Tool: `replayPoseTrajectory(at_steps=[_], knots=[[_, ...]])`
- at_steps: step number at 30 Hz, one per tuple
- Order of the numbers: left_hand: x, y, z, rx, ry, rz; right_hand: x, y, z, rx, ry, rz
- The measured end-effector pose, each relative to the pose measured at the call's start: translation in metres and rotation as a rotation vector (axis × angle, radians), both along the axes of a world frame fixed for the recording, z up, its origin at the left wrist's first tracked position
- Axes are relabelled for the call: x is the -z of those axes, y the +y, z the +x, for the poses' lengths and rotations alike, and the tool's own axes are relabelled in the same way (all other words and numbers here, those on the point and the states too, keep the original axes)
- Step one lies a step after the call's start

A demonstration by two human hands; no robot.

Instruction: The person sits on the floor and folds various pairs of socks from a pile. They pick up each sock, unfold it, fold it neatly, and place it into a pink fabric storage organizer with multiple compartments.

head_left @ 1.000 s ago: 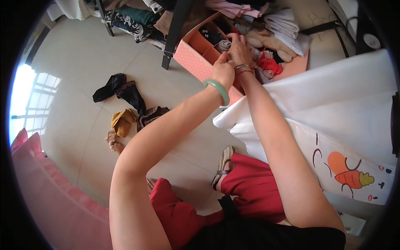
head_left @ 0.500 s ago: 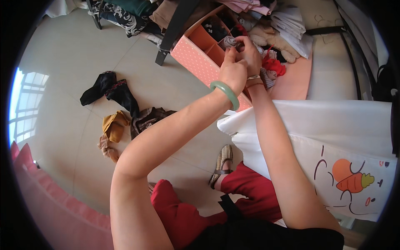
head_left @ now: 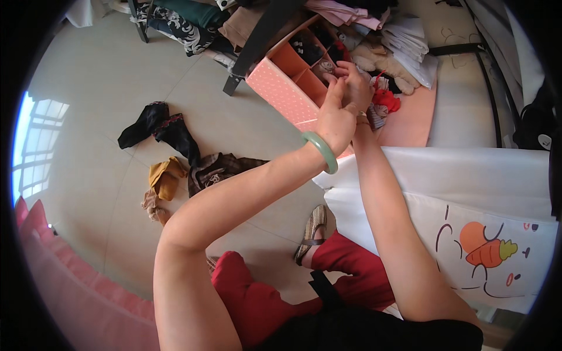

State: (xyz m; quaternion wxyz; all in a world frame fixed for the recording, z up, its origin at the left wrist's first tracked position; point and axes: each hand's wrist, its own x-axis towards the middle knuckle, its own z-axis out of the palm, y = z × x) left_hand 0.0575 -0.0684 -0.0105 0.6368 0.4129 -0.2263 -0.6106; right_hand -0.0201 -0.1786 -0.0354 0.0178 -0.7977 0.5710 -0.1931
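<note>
A pink polka-dot box [head_left: 278, 93] with dividers stands at the far side, dark rolled pieces [head_left: 307, 47] in some of its compartments. A grey rolled sock [head_left: 324, 67] sits in a middle compartment, just beyond my fingertips. My left hand [head_left: 338, 120], below a green bangle, is over the near part of the box, fingers stretched out and holding nothing visible. Beside it on the right, my right hand [head_left: 356, 85] has its fingers slightly bent and apart, close to the sock. The hands overlap, hiding the compartments beneath them.
Black socks [head_left: 155, 126], a mustard cloth piece [head_left: 165, 178] and a dark plaid one [head_left: 219, 169] lie on the floor at left. Right of the box are a red item [head_left: 386, 99], a plush toy [head_left: 392, 64] and clear plastic bags [head_left: 407, 38]. A dark metal leg [head_left: 252, 50] stands behind.
The grey rolled sock was between my fingers and now rests in the compartment, let go. Both hands have drawn back slightly toward me, their fingers loosened.
</note>
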Motion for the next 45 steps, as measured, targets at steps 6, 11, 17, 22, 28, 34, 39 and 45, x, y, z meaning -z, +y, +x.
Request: replayPoseTrajectory(at_steps=[6, 11, 17, 22, 28, 34, 39, 45], knots=[[-0.008, 0.029, 0.01, 0.004, 0.102, -0.114, 0.006, -0.007, 0.004, 0.079, 0.327, -0.132], [-0.012, 0.038, 0.013, -0.021, 0.137, -0.02, -0.009, -0.005, -0.002, 0.061, -0.094, 0.082], [0.008, 0.031, 0.046, -0.162, 0.477, -0.129, -0.046, 0.077, 0.046, -0.306, -1.175, 0.62], [0.005, 0.063, 0.092, -0.139, 0.407, -0.232, -0.061, 0.101, 0.065, -0.459, -1.467, 0.925], [0.027, 0.122, 0.144, -0.105, 0.261, -0.169, -0.039, 0.121, 0.069, -0.378, -1.478, 1.246], [0.076, 0.175, 0.162, -0.182, 0.392, 0.026, 0.012, 0.146, 0.083, -0.269, -1.379, 1.489], [0.101, 0.201, 0.148, -0.246, 0.414, 0.14, 0.047, 0.158, 0.09, -0.288, -1.219, 1.597], [0.121, 0.222, 0.139, -0.304, 0.371, 0.265, 0.072, 0.174, 0.092, -0.257, -1.132, 1.76]])
